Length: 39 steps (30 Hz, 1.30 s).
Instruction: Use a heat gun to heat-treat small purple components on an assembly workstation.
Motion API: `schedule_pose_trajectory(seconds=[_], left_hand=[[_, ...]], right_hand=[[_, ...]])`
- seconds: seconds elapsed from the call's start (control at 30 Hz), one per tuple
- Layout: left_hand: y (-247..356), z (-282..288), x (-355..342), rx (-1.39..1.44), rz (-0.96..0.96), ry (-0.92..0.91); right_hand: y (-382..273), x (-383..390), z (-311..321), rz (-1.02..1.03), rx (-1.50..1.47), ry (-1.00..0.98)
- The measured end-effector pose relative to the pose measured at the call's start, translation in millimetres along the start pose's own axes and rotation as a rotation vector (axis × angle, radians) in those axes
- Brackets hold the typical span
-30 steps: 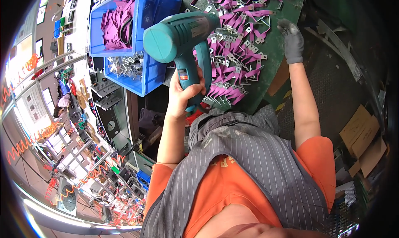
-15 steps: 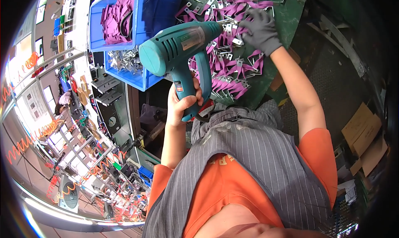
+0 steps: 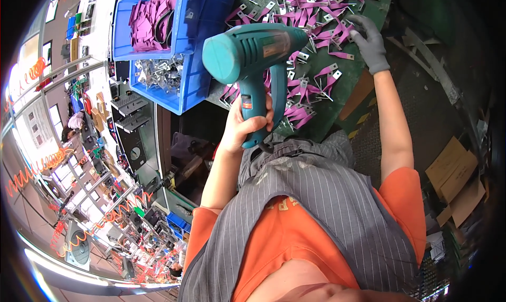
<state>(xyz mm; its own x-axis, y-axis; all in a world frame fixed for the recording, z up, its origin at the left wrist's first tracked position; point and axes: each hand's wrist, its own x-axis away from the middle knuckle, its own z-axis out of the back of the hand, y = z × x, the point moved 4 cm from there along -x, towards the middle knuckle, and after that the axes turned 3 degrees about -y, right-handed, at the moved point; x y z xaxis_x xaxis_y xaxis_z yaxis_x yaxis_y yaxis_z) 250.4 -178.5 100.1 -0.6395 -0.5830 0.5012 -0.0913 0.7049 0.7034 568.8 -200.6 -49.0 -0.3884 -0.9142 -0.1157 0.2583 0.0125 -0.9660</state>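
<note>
My bare left hand (image 3: 237, 128) is wrapped around the handle of a teal heat gun (image 3: 224, 56). The gun's nozzle points right, over a pile of small metal tabs with purple sleeves (image 3: 303, 87) spread on a green table (image 3: 349, 72). At the right side of that pile is my right hand (image 3: 373, 48) in a grey glove. Its fingers are curved, with a gap between thumb and forefinger, close to the outermost tabs. Whether the fingertips touch a tab is hard to tell. Part of the pile is hidden behind the gun.
Left of the pile, a blue bin (image 3: 120, 35) holds purple sleeve pieces. Below it, another blue bin (image 3: 174, 102) contains bare metal parts. Cardboard pieces (image 3: 450, 167) lie at the far right. Shelving and coiled orange hoses (image 3: 39, 170) fill the left side.
The heat gun has moved right in my left hand, its body turning more level. My right hand has drawn away to the right from the nozzle, toward the pile's edge.
</note>
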Motion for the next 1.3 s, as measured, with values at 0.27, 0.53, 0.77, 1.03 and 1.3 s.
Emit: schedule_pose_trajectory(seconds=[0.27,0.53,0.77,1.03,1.3], left_hand=[[-3,-20,-21,-0.054,0.040,-0.041],[-10,-42,-33,-0.025,0.117,-0.150],[-12,-47,-50,-0.028,0.083,-0.204],[-12,-43,-46,0.071,0.111,-0.211],[2,1,7,0.004,-0.031,-0.026]], right_hand=[[57,26,21,-0.273,-0.524,0.386],[82,26,33,-0.301,-0.961,0.488],[76,28,34,-0.286,-1.027,0.488],[75,30,34,-0.262,-1.084,0.464],[-28,99,-30,0.114,0.539,-0.058]])
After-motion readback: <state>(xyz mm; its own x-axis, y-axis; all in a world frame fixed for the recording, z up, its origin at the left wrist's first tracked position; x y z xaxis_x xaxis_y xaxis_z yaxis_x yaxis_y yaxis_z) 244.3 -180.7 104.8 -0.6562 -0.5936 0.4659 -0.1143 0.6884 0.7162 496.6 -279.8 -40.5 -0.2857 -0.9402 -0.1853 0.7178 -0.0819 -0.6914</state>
